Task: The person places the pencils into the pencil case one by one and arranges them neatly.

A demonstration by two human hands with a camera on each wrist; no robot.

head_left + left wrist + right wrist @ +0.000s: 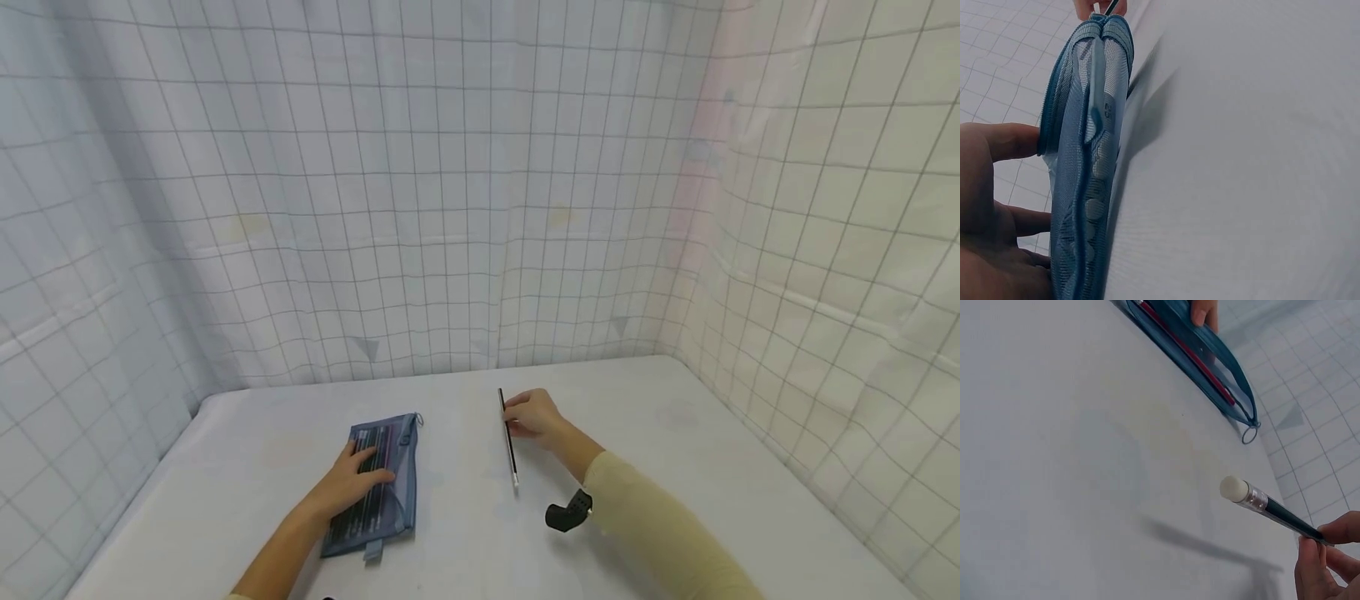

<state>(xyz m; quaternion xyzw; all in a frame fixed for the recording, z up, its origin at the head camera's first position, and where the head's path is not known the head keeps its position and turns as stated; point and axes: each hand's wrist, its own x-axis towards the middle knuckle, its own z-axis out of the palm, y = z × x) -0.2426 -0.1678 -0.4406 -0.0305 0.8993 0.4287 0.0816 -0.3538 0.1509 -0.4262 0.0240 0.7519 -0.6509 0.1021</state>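
A blue mesh pencil case (406, 492) lies on the table, with my left hand (345, 487) resting on top, its fingers spread. Several pencils show through the mesh. In the right wrist view the case's zipper side gapes, and a red pencil (1191, 356) lies inside. To the right of the case, my right hand (534, 414) pinches a dark pencil (511, 450) between thumb and fingers. Its white eraser (1234, 489) and silver ferrule point toward me, above its shadow. The left wrist view shows the case side-on, thumb and fingers (1019, 140) touching its upper face.
The white table (450, 433) is bordered at the back and sides by white grid-patterned curtains (420, 208). A black wrist device (568, 511) sticks out from the right sleeve (652, 517). A zipper ring (1249, 434) hangs off the case's far corner.
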